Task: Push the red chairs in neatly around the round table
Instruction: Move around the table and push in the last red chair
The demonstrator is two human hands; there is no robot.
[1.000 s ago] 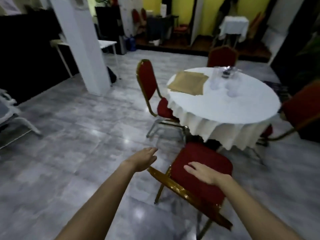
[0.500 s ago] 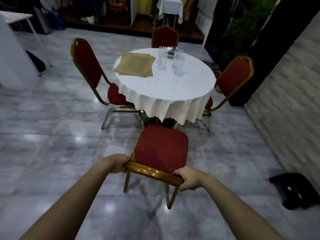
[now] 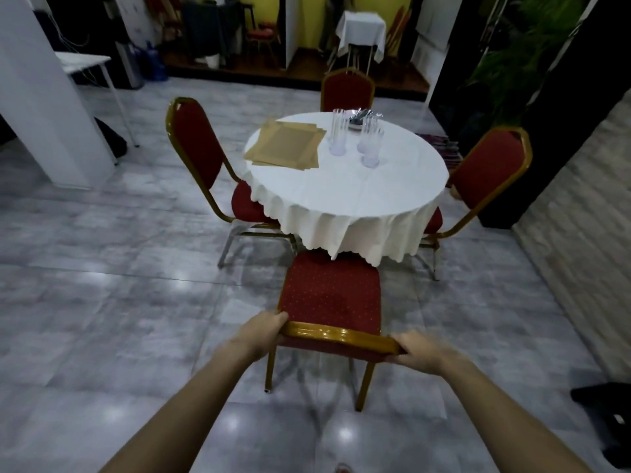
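Observation:
A round table (image 3: 351,196) with a white cloth stands mid-room. The near red chair (image 3: 333,295) with a gold frame faces it, its seat front just under the cloth's hem. My left hand (image 3: 261,331) grips the left end of its gold backrest top and my right hand (image 3: 421,351) grips the right end. A left red chair (image 3: 198,155) sits angled with its seat partly under the cloth. A right red chair (image 3: 485,165) is tucked in at an angle. A far red chair (image 3: 347,92) stands behind the table.
Tan placemats (image 3: 285,150) and clear glasses (image 3: 370,141) sit on the table. A white pillar (image 3: 41,97) rises at left. A stone wall (image 3: 587,250) runs along the right, with a black object (image 3: 611,404) on the floor beside it. The floor is glossy grey tile.
A second ago my hands were open above the near chair; they have since closed on its backrest. The chair has turned square to the table and moved closer to it.

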